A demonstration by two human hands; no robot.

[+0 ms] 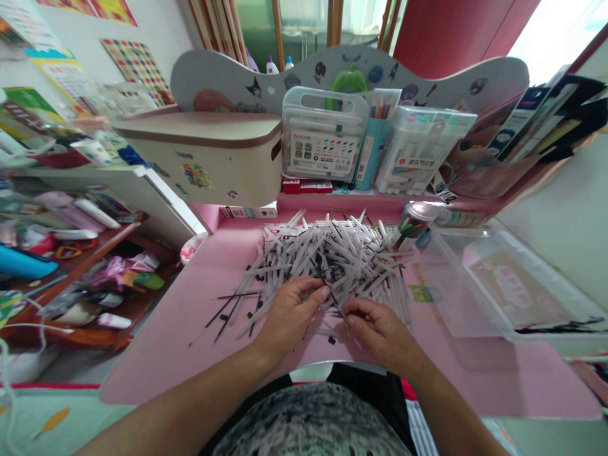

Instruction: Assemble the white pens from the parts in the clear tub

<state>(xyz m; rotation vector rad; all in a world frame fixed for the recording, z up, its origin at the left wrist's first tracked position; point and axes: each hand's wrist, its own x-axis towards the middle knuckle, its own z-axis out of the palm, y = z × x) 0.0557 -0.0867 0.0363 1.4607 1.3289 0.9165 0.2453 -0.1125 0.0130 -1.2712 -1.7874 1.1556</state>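
In front of me a big heap of white pen barrels (327, 247) lies on the pink desk, with dark thin refills mixed in. A dark pen refill (338, 304) slants between my hands. The thumb and fingers of my left hand (292, 310) are closed at its upper end. My right hand (380, 326) pinches the lower end. Several loose dark refills (223, 316) lie to the left of the heap. A small black cap (331, 340) sits near the desk's front edge, between my wrists.
At the right stands a clear plastic box (475, 310) with dark thin sticks inside. A lidded jar (418, 221) is behind the heap. On the shelf are a beige storage bin (213, 158), marker cases (325, 136) and a blue pencil holder (365, 155).
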